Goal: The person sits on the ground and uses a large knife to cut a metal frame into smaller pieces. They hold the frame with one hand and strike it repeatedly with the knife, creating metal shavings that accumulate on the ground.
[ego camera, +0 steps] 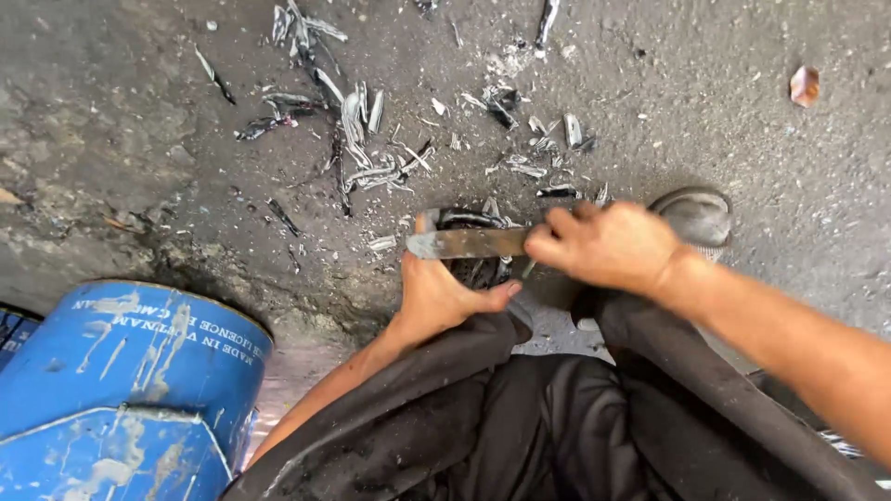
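- Rubber tyre, black, curves across the bottom of the view over the person's lap; its near edge runs from lower left up to the hands, and the work point sits at centre frame, just above the ground.
- Blue drum, paint-streaked, stands at far left, well apart from the hands; it does not bear on the cut.
- Rubber shavings, grey-black strips, lie scattered on the concrete ground beyond the work point.
- Left hand: fingers wrapped shut over the rubber edge just below the blade, thumb pointing right. Judgement: the grip is close to the cutting line; fingers are better kept behind the edge's travel.
- Blade, flat and rust-brown, lies roughly level, tip pointing left, crossing above the left hand and touching the rubber.
- Right hand: fingers closed tight on the blade's handle end, wrist raised.
- Judgement: thin, shallow passes directed away from the body suit this step; the left hand should hold the rubber taut so the blade bites rather than skates.
- Dark shoe sits just beyond the right hand.
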